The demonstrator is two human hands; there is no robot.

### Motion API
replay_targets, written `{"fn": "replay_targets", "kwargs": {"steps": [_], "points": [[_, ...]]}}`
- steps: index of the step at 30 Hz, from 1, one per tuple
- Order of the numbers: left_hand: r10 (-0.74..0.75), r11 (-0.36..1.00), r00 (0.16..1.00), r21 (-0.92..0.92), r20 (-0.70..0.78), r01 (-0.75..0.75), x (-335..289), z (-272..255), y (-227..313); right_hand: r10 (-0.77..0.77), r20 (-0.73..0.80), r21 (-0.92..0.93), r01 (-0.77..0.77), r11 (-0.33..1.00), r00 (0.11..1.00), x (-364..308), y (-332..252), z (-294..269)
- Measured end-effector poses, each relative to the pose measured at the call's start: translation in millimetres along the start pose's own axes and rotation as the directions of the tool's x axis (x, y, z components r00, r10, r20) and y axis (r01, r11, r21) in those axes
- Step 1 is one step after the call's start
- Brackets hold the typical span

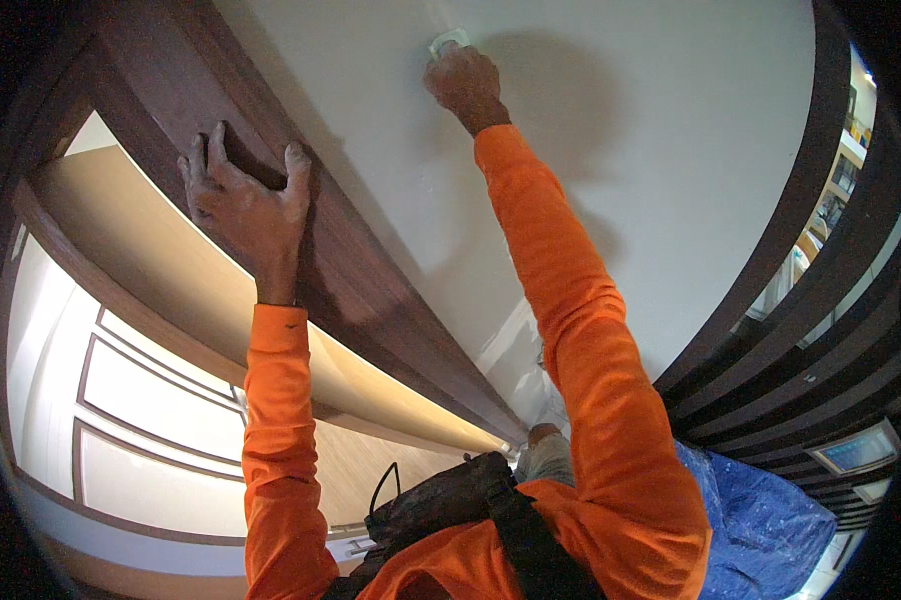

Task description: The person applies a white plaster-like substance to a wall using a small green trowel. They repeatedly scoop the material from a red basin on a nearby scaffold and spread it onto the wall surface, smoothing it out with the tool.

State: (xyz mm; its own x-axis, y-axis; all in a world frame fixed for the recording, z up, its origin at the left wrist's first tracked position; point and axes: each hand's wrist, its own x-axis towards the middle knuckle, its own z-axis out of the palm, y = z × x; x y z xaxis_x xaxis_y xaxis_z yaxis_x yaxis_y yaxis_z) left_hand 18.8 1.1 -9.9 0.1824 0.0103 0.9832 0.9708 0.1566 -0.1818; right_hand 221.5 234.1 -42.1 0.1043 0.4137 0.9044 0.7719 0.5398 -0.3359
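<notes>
My right hand [465,85] reaches up along a pale grey wall [671,130], its fingers closed round a small whitish pad [449,40]. The pad appears to rest against the wall; its exact kind cannot be made out, as the hand covers most of it. On the dark brown wooden frame [361,260] to the left lies my left hand [251,200], its dusty fingers spread and empty. Both arms wear orange sleeves. Lower down the wall shows a lighter, whiter patch [511,335] beside the frame.
Dark slats [761,370] stand along the right, with a blue plastic sheet [761,520] below them. Left of the frame is an opening with a light wooden panel [131,210] and a white panelled surface [161,390]. A black bag [436,500] hangs at my front.
</notes>
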Motion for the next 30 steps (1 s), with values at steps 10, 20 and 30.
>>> {"fn": "replay_targets", "kwargs": {"steps": [10, 20, 30], "points": [[0.001, 1.0, 1.0, -0.03, 0.009, -0.001, 0.7, 5.4, -6.1, -0.509, -0.224, -0.078, 0.505, 0.859, 0.831, 55.4, 64.8, -77.1], [0.006, 1.0, 1.0, -0.009, 0.004, -0.006, -3.2, 7.1, -7.0, -0.371, 0.157, 0.185, 0.342, 0.921, 0.915, 48.5, 84.2, -58.1], [0.022, 0.999, 1.0, -0.03, -0.015, -0.023, 3.4, 5.5, -4.6, -0.282, 0.352, 0.093, 0.267, 0.959, 0.892, -105.3, 162.8, -18.0]]}}
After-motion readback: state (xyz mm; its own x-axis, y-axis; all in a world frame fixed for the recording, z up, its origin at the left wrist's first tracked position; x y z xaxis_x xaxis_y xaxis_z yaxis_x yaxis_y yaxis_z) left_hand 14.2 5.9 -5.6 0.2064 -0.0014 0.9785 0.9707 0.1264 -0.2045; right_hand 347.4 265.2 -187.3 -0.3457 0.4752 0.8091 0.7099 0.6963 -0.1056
